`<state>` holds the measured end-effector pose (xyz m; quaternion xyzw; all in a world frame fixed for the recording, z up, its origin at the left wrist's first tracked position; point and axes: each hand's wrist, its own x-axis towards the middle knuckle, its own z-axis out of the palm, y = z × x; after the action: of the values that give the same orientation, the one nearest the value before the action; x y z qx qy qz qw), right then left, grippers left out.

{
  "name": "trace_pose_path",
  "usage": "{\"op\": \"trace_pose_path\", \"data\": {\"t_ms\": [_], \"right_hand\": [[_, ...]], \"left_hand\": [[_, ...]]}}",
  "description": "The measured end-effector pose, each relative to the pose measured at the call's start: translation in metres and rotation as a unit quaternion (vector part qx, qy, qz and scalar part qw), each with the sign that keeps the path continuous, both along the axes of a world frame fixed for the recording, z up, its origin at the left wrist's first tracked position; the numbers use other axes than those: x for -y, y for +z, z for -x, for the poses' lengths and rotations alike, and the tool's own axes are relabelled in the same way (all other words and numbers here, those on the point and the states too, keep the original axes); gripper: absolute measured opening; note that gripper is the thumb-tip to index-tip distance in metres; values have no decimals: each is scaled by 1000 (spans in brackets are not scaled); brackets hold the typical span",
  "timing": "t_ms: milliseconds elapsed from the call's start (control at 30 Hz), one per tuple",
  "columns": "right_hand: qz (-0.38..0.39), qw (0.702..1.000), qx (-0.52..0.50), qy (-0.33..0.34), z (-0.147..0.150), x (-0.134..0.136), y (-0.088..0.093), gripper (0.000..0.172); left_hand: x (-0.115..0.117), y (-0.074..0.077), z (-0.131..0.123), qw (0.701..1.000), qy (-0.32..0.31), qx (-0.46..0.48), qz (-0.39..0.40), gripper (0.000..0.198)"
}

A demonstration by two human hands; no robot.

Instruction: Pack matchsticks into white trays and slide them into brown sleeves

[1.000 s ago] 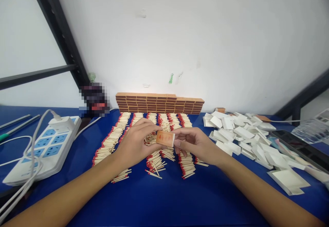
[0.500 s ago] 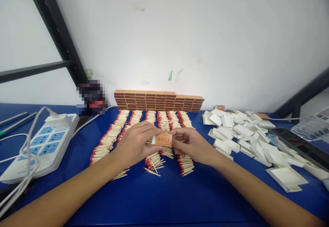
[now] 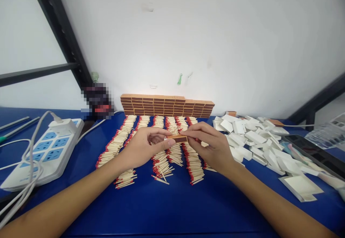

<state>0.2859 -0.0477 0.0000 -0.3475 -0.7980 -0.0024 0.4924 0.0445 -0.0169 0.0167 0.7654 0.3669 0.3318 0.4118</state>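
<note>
Between my two hands is a small orange matchbox [image 3: 180, 139], its dark striking side facing me. My left hand [image 3: 147, 145] is closed on its left end, thumb in front and fingers behind. The fingertips of my right hand [image 3: 208, 142] pinch the box's right end. Whether the box holds matches cannot be seen. Beneath and behind my hands, red-tipped matches [image 3: 194, 164] lie in several long rows on the blue table [image 3: 172, 209]. A few loose matches [image 3: 161, 179] lie at the near end of a middle row.
Stacked matchboxes [image 3: 167, 105] form a low wall against the white wall. White inner trays [image 3: 253, 137] lie heaped at the right, beside a dark phone [image 3: 309, 148]. A power strip [image 3: 48, 155] with white cables stands at the left.
The matchbox has been tilted from its printed face to its dark striking side and raised slightly. My right hand has shifted up and right, its fingertips now on the box's right end.
</note>
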Motion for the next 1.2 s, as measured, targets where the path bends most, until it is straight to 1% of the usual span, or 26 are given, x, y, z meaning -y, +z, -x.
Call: {"op": "trace_pose_path", "data": {"t_ms": [33,67,133,200,233,267,300,333,367,433,500,600,733,867,967,1067,1133,1200], "right_hand": [[9,1000,-5,-5,0,0,0,23],[35,999,-18,-9,-1,0,1,22],[139,988,-63,1,-3,0,1,25],[268,956,-105,52,-4,1,1,37],[318,937,-116,87,-4,1,1,42],[349,922,-117,120,-3,2,1,47],[361,915,-112,141,-2,3,0,50],[355,918,-105,141,-1,4,-1,52],[336,929,-97,124,0,4,-2,50],[284,953,-78,74,1,2,-5,43],[244,967,-56,47,0,0,-8,38],[216,975,-33,50,-3,-3,-8,37],[197,980,-23,25,-10,-8,-5,37],[212,977,4,-3,-33,-18,-1,39],[210,976,19,-60,-61,-29,2,43],[172,976,-5,-132,-87,-44,5,48],[141,977,-16,-159,-97,-60,9,49],[116,978,-3,-175,-101,-82,14,48]], "left_hand": [[-1,-1,0,1000,2,3,-13,46],[-2,-2,1,999,11,4,-36,46],[-5,-6,3,994,45,-1,-100,47],[-8,-10,6,985,80,-10,-151,49],[-8,-12,6,982,90,-13,-166,50],[-9,-13,7,980,94,-16,-176,50],[-8,-14,7,979,94,-16,-181,50],[-8,-15,7,978,92,-17,-184,50],[-7,-16,6,978,88,-19,-186,48],[-6,-16,6,978,83,-24,-191,47],[-6,-15,5,976,84,-31,-197,47],[-7,-14,7,975,89,-36,-199,47],[-12,-11,10,978,97,-30,-180,47],[-20,-10,14,980,117,-31,-160,47],[-25,-11,16,979,130,-34,-151,46],[-26,-12,17,979,133,-35,-152,47],[-25,-13,17,977,129,-39,-166,47],[-25,-14,18,974,122,-48,-183,47]]}}
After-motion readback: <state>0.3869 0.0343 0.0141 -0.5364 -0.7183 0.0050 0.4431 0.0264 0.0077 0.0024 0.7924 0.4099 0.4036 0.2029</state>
